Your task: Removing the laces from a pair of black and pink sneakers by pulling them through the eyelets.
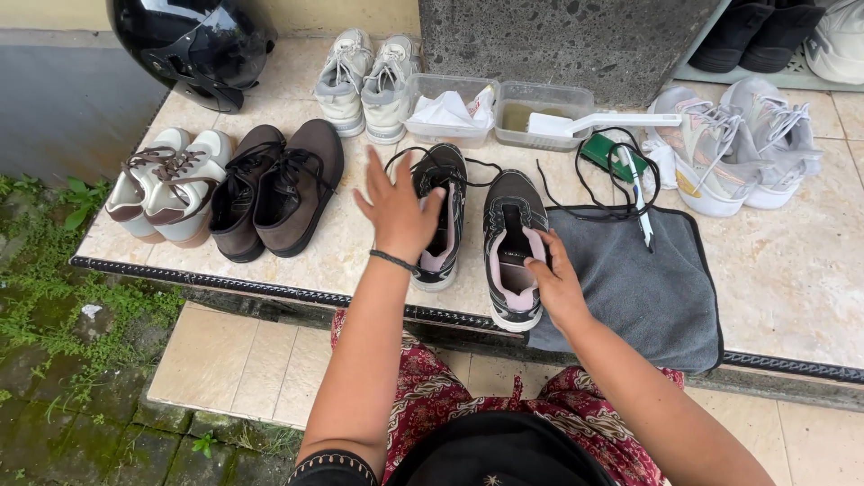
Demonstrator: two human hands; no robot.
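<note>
My right hand [556,286] grips the right black shoe [514,247] by its heel at the tabletop's [792,270] front edge; my left hand [396,211] hovers, fingers spread, over its mate [441,216]. A careless tug could tip the shoe off the edge.

**Crowded ledge, open tile at the right**

Bare tile is lying open on the tiled ledge [792,279], right of the grey towel [648,288], giving a hand free passage. A narrower strip is showing between the brown shoes [274,189] and the black shoe [439,220] under the left hand [396,211]. Behind, two plastic tubs [495,112] and a white brush [598,121] are blocking the way, with loose black laces [594,193] trailing over the towel's far edge. White sneakers [738,148] are crowding the far right; a black helmet [193,45] is filling the left corner.
</note>
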